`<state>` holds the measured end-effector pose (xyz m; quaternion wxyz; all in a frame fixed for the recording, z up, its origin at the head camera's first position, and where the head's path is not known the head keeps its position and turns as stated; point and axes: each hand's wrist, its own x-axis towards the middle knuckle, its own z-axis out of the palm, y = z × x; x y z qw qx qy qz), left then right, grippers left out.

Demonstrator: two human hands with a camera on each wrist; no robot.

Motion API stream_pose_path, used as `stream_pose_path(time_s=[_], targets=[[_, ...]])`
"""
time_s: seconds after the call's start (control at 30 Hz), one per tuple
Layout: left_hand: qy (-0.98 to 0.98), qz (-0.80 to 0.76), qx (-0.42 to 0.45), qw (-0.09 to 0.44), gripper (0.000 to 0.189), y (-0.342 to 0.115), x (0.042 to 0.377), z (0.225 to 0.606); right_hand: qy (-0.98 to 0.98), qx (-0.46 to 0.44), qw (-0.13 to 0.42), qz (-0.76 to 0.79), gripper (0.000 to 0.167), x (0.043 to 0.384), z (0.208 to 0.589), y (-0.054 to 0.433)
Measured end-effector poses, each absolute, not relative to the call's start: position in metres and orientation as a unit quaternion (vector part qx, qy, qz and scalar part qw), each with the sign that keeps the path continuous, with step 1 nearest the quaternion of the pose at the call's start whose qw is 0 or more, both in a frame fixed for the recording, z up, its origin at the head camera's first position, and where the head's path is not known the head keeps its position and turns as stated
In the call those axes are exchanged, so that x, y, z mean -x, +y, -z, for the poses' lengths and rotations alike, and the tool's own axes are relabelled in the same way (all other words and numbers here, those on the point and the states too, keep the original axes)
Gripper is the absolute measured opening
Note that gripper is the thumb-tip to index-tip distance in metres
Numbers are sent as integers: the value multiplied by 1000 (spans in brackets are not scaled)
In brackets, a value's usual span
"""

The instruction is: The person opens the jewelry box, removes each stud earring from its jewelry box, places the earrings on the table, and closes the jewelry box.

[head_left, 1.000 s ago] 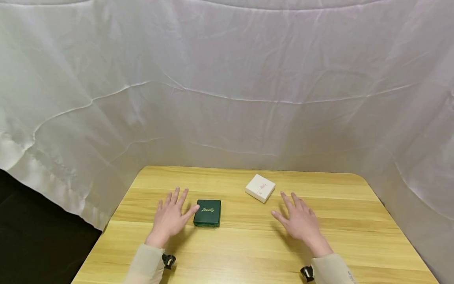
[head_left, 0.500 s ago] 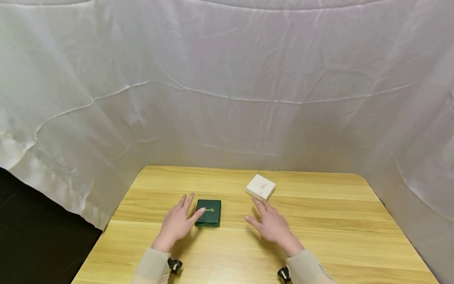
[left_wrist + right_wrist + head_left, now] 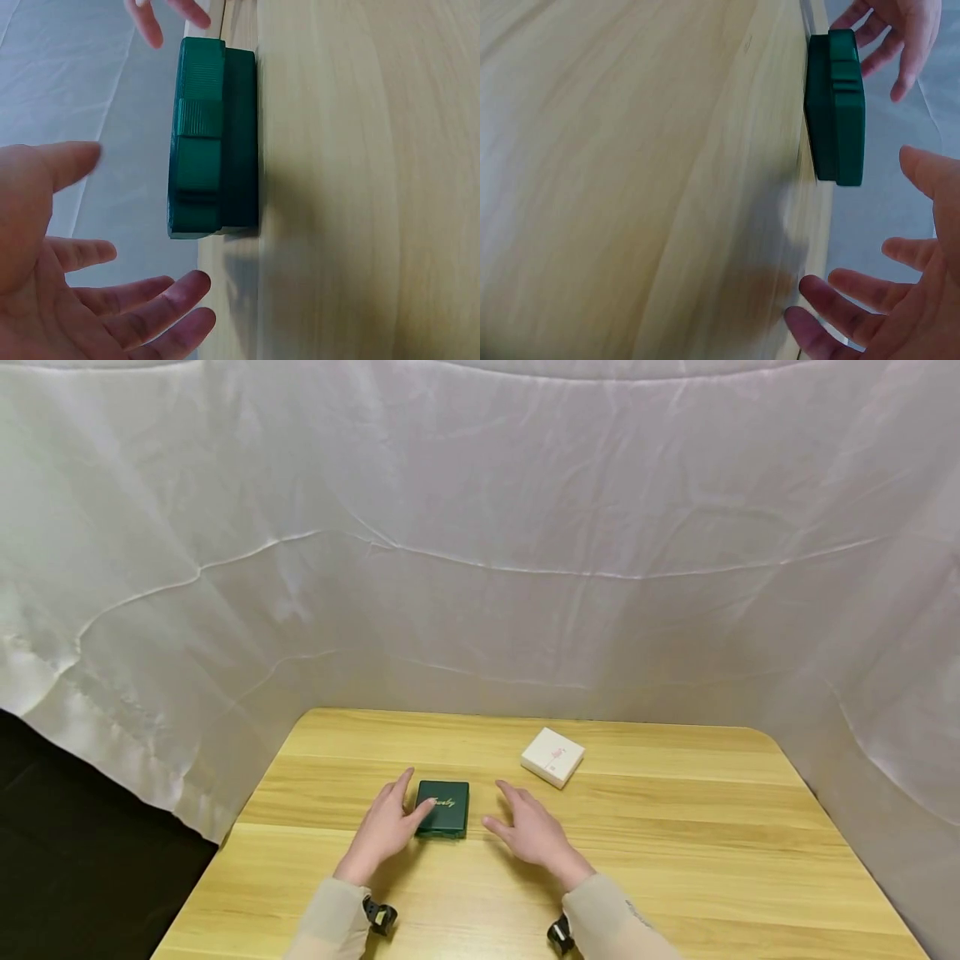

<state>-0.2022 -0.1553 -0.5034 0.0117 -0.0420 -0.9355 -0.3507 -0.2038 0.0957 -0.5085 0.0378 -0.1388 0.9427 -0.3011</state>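
Observation:
A dark green jewelry box with gold lettering on its lid lies closed on the wooden table. Its ribbed front clasp faces the left wrist camera. My left hand hovers at the box's left side, fingers spread, the thumb overlapping the lid in the head view. In the left wrist view a gap shows between these fingers and the box. To the right of the box my right hand is held with fingers extended and apart from it. Neither hand holds anything.
A small white box with a pink print sits farther back, right of the green one. The wooden table ends at a pale hanging cloth behind and at the sides. Dark floor shows at the left.
My right hand has swept left, from beyond the white box to near the green box's right side. My left hand has shifted slightly right, closer to the green box. Both boxes stay put.

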Motion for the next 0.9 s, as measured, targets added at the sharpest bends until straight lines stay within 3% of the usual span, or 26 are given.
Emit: stream_pose_path(time_s=[0.6, 0.9], targets=[[-927, 371, 57, 8, 68, -150, 209, 511, 919, 151, 39, 362, 63, 216, 518, 59], [-919, 388, 62, -13, 56, -150, 210, 512, 913, 166, 47, 370, 57, 219, 519, 50]])
